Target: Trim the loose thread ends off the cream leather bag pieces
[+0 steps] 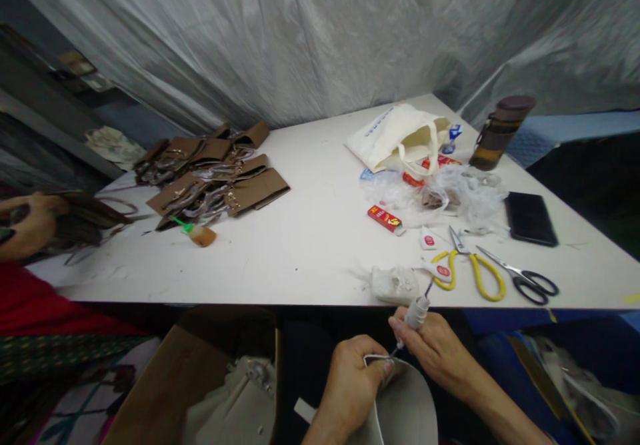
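My left hand (pixel 350 378) is closed on the edge of a light grey bag piece (pixel 410 405), with the thumb on top near its upper rim. In my right hand (pixel 437 348) is an awl-like tool (pixel 416 313) with a white wrapped handle. Its thin metal end points down to the rim, close to my left thumb; whether it has pierced the material I cannot tell. A clear plastic-wrapped white packet (pixel 395 284) lies just beyond, at the table edge. Yellow-handled scissors (pixel 477 278) and black-handled scissors (pixel 533 285) lie to the right of it.
Brown bags (pixel 257 188) are piled on the table (pixel 320 232) at left, by a green-tipped glue bottle (pixel 200 233). A co-worker's hand (pixel 30 225) is at far left. A cream tote (pixel 385 138), a bottle (pixel 500 132) and a phone (pixel 531 218) lie right. Below stands a cardboard box (pixel 155 378).
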Available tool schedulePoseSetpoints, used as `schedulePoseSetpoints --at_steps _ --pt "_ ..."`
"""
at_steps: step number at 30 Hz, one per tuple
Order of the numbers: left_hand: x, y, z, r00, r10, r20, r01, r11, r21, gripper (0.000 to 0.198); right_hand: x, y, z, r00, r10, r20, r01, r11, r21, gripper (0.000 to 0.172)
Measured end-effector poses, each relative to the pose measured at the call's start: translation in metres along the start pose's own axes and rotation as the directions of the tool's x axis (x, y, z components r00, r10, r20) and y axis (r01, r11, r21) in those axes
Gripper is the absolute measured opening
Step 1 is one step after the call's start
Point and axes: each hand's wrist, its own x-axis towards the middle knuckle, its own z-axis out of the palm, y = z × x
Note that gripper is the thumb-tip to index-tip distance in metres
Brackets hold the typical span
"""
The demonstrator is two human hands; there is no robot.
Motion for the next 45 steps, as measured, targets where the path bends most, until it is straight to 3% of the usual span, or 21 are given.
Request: schedulePoseSetpoints --at_steps 6,10,14,17,25,36,42,45 --pt "0.004 -0.006 -0.007 0.998 -0.005 -0.058 -0.001 0.996 -0.09 0.009 -0.014 0.011 0.019 0.98 0.175 -0.09 -0.141 0.944 0.298 0.047" --pt "0.007 -0.013 -0.014 0.995 -0.006 -0.095 -0.006 0.992 -0.129 0.013 -0.017 0.013 0.027 0.947 0.222 -0.233 -0.106 0.898 0.426 0.043" --pt "0.007 -0.014 -0.018 0.993 -0.033 -0.111 0.012 0.984 -0.18 0.015 -0.008 0.018 0.021 0.87 0.15 -0.469 -0.028 0.966 0.258 0.036" --pt "0.004 -0.015 -0.021 0.989 -0.042 -0.143 0.013 0.979 -0.202 0.017 0.0 0.024 0.013 0.851 0.023 -0.525 0.003 0.999 0.049 0.027" --pt "-0.005 -0.029 -0.026 0.994 -0.037 -0.101 0.003 0.948 -0.317 0.016 0.013 0.03 0.008 0.853 -0.179 -0.49 0.106 0.979 -0.173 0.02" --pt "-0.004 -0.031 -0.031 0.989 -0.139 -0.046 0.104 0.884 -0.455 0.026 0.02 0.04 0.009 0.866 -0.276 -0.417 0.153 0.94 -0.305 0.018" --pt "-0.004 -0.03 -0.03 0.988 -0.148 -0.038 0.116 0.889 -0.442 0.024 0.014 0.024 0.007 0.857 -0.137 -0.497 0.094 0.989 -0.112 0.023" --pt "-0.003 -0.031 -0.029 0.989 -0.144 -0.03 0.117 0.892 -0.437 0.024 0.009 0.011 0.008 0.922 0.028 -0.387 0.037 0.987 0.158 0.033"
